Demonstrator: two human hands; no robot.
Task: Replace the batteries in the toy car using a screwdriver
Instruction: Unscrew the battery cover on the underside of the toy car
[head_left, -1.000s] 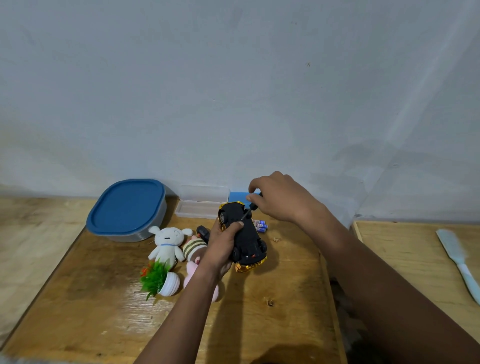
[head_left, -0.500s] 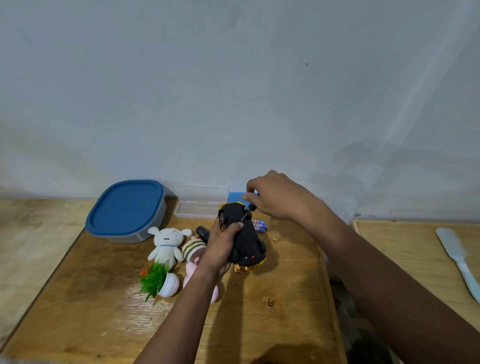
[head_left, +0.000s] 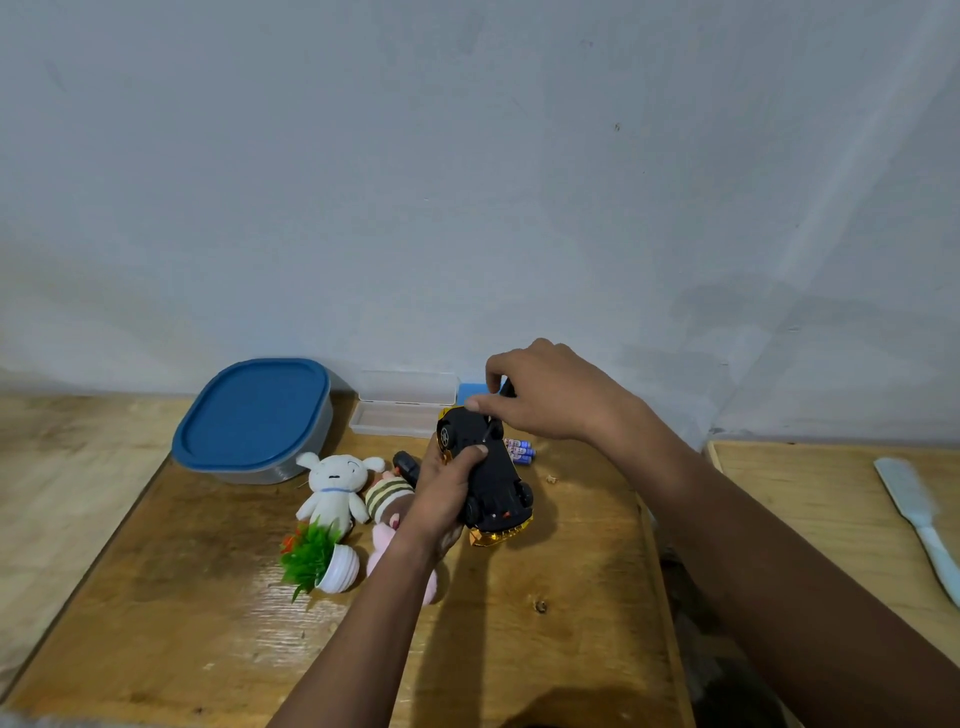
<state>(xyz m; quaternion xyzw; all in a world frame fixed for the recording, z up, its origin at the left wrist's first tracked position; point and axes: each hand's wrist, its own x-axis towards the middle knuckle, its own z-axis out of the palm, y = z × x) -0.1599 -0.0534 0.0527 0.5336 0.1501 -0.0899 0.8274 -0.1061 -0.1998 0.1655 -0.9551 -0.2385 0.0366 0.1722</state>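
The toy car (head_left: 491, 475) is black with gold trim and lies upside down, underside facing up, over the wooden table. My left hand (head_left: 445, 493) grips its left side, thumb across the underside. My right hand (head_left: 550, 395) is closed round the dark handle of a small screwdriver (head_left: 493, 423), whose thin shaft slants down onto the car's underside near the far end. Several small blue-and-white batteries (head_left: 520, 451) lie on the table just right of the car, partly hidden by it.
Against the wall stand a blue-lidded container (head_left: 254, 418), an open clear plastic case (head_left: 400, 413) and a blue box (head_left: 470, 391). A white plush (head_left: 332, 486), striped plush (head_left: 387, 496), pink plush (head_left: 382, 545), small potted plant (head_left: 319, 561) sit left. A pale spatula (head_left: 919, 525) lies right.
My right hand has shifted slightly on the screwdriver handle, the fingers turning. The car and left hand stay in place.
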